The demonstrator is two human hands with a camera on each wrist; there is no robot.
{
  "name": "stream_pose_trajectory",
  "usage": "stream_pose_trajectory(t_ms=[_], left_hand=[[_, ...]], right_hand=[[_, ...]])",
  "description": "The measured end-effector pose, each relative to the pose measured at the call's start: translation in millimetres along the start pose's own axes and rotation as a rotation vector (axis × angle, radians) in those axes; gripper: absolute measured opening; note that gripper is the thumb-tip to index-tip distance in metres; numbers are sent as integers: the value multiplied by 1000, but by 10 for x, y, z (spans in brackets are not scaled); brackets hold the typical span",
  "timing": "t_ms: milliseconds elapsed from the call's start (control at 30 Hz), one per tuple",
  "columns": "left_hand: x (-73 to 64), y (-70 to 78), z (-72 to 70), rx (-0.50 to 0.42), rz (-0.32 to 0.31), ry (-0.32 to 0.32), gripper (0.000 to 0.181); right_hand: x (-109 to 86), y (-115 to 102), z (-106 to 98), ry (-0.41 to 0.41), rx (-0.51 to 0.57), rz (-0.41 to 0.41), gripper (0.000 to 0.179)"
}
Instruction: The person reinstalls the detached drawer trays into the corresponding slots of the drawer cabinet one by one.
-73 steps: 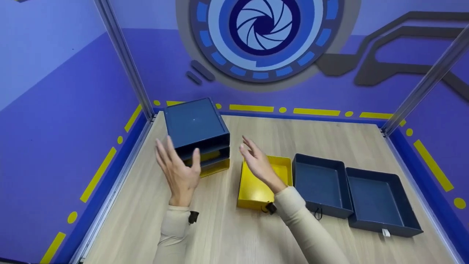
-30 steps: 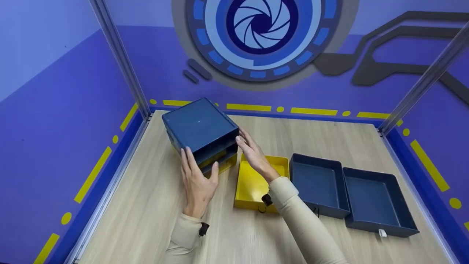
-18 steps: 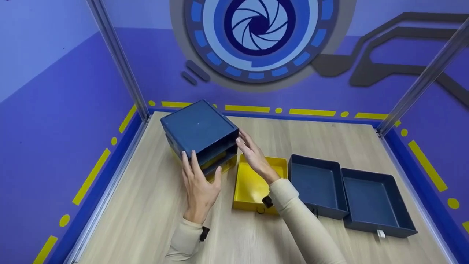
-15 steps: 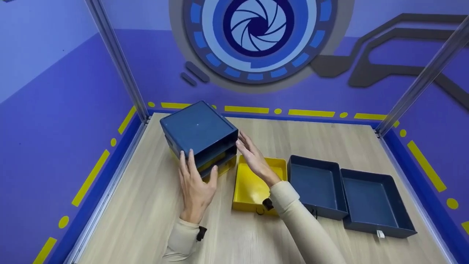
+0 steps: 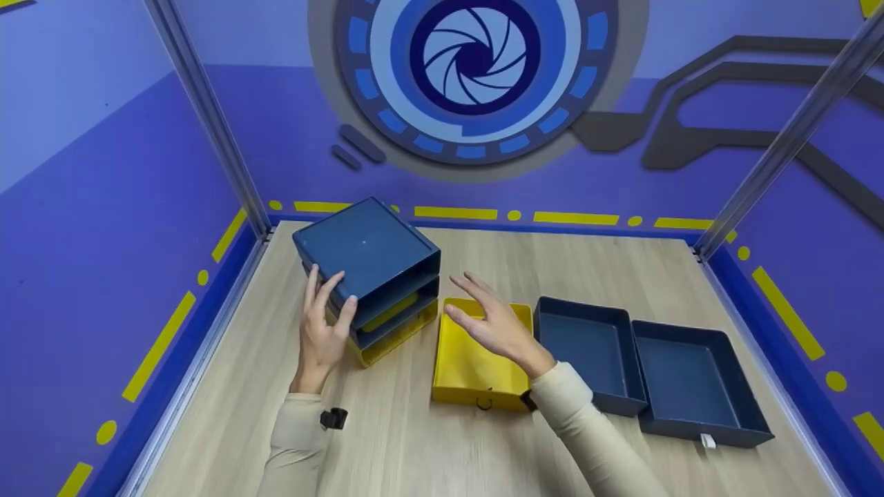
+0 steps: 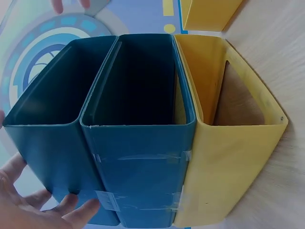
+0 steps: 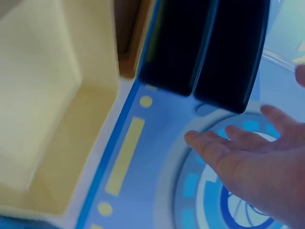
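A drawer cabinet of stacked open-fronted shells (image 5: 366, 248), two dark blue above one yellow, stands at the back left of the table, turned at an angle. My left hand (image 5: 323, 338) lies along its left side, fingertips touching the blue shell near the top edge; the left wrist view shows the fingers (image 6: 71, 205) against that side wall. My right hand (image 5: 501, 328) hovers over the yellow drawer (image 5: 449, 376), apart from the cabinet, fingers fairly straight and holding nothing. In the left wrist view the three cabinet slots are hollow, with clear tape across the side seams.
Two dark blue drawers, one in the middle (image 5: 587, 345) and one at the right (image 5: 704, 379), lie beside the yellow drawer in a row. Metal posts (image 5: 214, 124) stand at the corners, and printed blue walls close in the wooden table (image 5: 387, 428).
The cabinet was turned to face more to the right, between both hands. Since then my right hand has come off its right side, and my left hand has shifted left along its left side.
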State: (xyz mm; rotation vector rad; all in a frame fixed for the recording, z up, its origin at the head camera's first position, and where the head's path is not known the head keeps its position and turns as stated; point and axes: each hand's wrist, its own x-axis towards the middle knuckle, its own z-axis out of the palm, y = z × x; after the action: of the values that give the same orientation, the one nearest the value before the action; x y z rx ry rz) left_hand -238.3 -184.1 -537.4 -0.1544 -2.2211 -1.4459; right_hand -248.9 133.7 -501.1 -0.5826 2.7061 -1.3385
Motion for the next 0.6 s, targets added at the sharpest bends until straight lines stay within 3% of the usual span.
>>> stream_pose_trajectory(t_ms=[200, 400, 600], left_hand=[[16, -49, -25, -5, 2, -28, 50], [-35, -87, -59, 20, -16, -51, 52], [-12, -104, -45, 34, 4, -52, 51]], right_hand=[[-175, 144, -113, 26, -214, -3, 70], [-417, 194, -255, 55, -227, 58, 72], [-634, 323, -480, 81, -295, 134, 77]])
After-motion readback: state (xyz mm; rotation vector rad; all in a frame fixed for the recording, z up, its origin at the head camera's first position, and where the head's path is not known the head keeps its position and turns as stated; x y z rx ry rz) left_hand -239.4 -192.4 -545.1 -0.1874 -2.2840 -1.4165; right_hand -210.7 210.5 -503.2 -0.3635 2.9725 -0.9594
